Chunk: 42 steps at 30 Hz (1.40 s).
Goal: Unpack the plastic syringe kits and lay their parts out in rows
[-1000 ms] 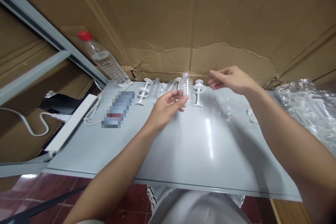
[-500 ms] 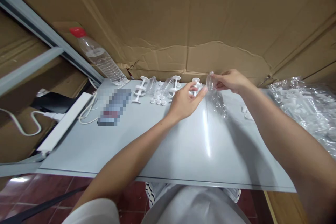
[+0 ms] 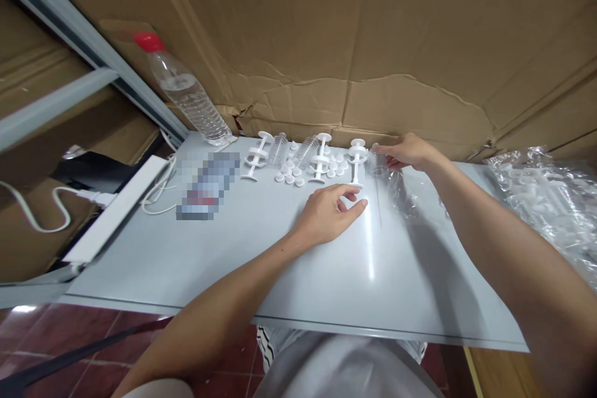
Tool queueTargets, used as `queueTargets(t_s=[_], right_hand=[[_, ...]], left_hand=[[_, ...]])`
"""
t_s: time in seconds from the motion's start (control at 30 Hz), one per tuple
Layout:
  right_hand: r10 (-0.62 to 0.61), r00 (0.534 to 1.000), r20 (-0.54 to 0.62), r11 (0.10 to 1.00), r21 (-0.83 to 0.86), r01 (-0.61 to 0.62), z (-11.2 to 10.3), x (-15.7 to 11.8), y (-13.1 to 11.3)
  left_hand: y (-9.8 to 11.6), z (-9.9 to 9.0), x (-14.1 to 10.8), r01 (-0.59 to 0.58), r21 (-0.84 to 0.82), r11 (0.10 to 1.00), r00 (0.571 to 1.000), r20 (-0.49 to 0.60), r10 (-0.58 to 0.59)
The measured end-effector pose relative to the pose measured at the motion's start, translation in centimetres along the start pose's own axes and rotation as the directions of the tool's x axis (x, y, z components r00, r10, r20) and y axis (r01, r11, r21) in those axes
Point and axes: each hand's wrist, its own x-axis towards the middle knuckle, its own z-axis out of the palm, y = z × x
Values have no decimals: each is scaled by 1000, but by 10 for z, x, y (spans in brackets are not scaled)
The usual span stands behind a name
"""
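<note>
My right hand (image 3: 410, 152) pinches a clear ribbed plastic tube (image 3: 374, 161) by its side, down at the back of the table. A crumpled clear plastic bag (image 3: 403, 194) lies just below that hand. Nearer the front, my left hand (image 3: 330, 212) hovers over the table with thumb and fingers apart and nothing in it. Just beyond its fingertips is a white plunger-like part with round discs (image 3: 357, 161). Similar white parts (image 3: 321, 158) lie further left, with more clear ribbed tubes (image 3: 305, 152) and small white caps (image 3: 290, 173) between them.
A water bottle with a red cap (image 3: 191, 96) stands at the back left, near a blurred-out flat object (image 3: 209, 183). A white power strip (image 3: 116, 211) with cables runs along the left edge. Bags of white parts (image 3: 550, 193) lie right. Cardboard (image 3: 354, 31) backs the table.
My right hand has lowered the clear tube to the table, beside the white plunger-like part. My left hand has drawn back from the tube toward me and opened. The view has shifted slightly.
</note>
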Motion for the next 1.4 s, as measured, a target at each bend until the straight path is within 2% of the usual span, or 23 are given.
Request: queueTargets(t_s=[0.5, 1.0, 1.23, 1.4], right_hand=[[22, 999, 30, 997, -79, -20, -5, 4, 4], [4, 1000, -5, 995, -100, -5, -3, 6, 9], [-116, 992, -59, 993, -15, 115, -14, -12, -5], [-208, 978, -7, 978, -12, 207, -14, -34, -21]], left_hand=[[4, 2, -1, 33, 79, 996, 999, 31, -36], [3, -3, 1, 34, 84, 996, 999, 24, -36], [10, -14, 9, 23, 63, 998, 994, -107, -16], [20, -12, 21, 19, -15, 1000, 985, -174, -22]])
